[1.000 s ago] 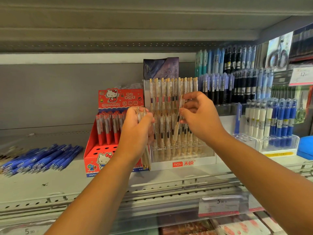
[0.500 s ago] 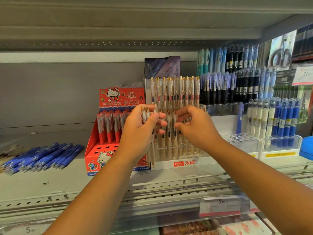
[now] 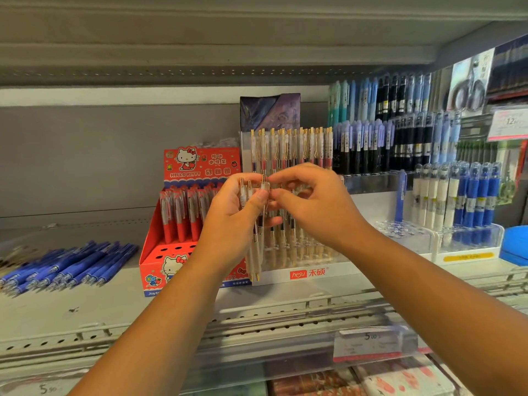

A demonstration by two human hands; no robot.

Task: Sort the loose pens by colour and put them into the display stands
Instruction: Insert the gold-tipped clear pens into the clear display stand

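Observation:
My left hand [image 3: 233,221] grips a small bundle of clear pens with gold clips [image 3: 255,252], held upright in front of the clear display stand [image 3: 308,274] with its white base. My right hand [image 3: 317,207] is right beside it, with curled fingers. Its thumb and forefinger pinch the top of one pen in the bundle. More clear gold-clip pens [image 3: 291,147] stand in the rows of the stand behind both hands. Loose blue pens [image 3: 65,265] lie in a heap on the shelf at the left.
A red Hello Kitty box [image 3: 183,252] of red pens stands left of the clear stand. Right of it are a stand of white and blue pens [image 3: 457,201] and racks of dark and pale blue pens [image 3: 385,138]. A price-tag strip [image 3: 371,344] runs along the shelf's front rail.
My right hand has come down and left from the upper rows of the stand to the bundle in my left hand. My left hand has lifted slightly.

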